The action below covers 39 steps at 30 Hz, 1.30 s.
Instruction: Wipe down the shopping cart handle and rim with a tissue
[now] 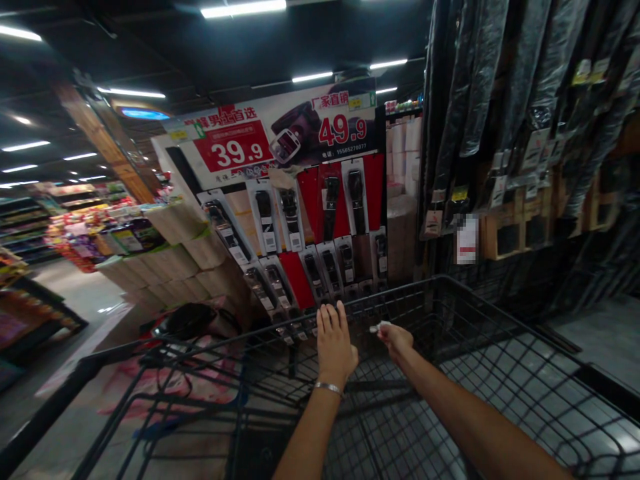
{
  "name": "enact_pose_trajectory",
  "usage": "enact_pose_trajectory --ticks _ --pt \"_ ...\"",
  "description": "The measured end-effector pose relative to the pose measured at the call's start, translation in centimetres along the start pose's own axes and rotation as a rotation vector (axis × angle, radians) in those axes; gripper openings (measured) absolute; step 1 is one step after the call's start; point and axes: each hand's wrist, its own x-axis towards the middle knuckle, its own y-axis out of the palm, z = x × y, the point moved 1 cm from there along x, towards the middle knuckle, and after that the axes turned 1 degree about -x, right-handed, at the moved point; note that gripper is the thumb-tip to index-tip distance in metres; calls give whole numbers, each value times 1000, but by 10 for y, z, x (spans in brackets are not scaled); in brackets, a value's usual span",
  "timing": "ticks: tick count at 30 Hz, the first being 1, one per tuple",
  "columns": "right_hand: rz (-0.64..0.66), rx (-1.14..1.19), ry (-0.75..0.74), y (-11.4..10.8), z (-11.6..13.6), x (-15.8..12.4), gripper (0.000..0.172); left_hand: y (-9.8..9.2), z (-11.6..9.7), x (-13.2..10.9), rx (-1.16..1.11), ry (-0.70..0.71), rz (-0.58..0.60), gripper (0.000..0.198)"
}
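Note:
My left hand (336, 341) reaches forward over the wire shopping cart (505, 312), its fingers stretched out and the palm turned down. Just beyond its fingertips are packaged belts (327, 267) hanging on a display board; I cannot tell whether the hand touches anything. To its right, my right hand (399, 341) is closed in a pinch on a small white object (379, 327), too small to name. Both arms extend over the cart's mesh basket.
A price sign (280, 137) tops the belt board. On the right hang long plastic-wrapped black belts (480, 73) with boxed buckles. Stacked paper packs (170, 267) stand on the left, with a black bag (193, 322) below them. A wooden post (103, 133) rises behind.

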Motion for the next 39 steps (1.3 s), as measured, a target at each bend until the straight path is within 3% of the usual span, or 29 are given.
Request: enact_pose_trajectory --ticks 11,17,21,24,32,39 --pt "148 13 71 29 38 -15 17 -8 -2 0 -26 -14 -1 89" --pt "236 -51 118 1 39 -6 13 -10 -2 0 -6 -4 -12 87" --pt "115 -92 75 -28 34 9 16 -6 -2 0 5 -5 -25 88" --pt "24 -86 6 -37 30 19 14 -4 -2 0 6 -10 -23 89" --pt "-85 -67 -37 -29 8 30 13 -1 -1 0 -4 -8 -29 91" --pt "-69 -30 -15 -26 2 31 17 1 -1 2 30 -5 -8 92"
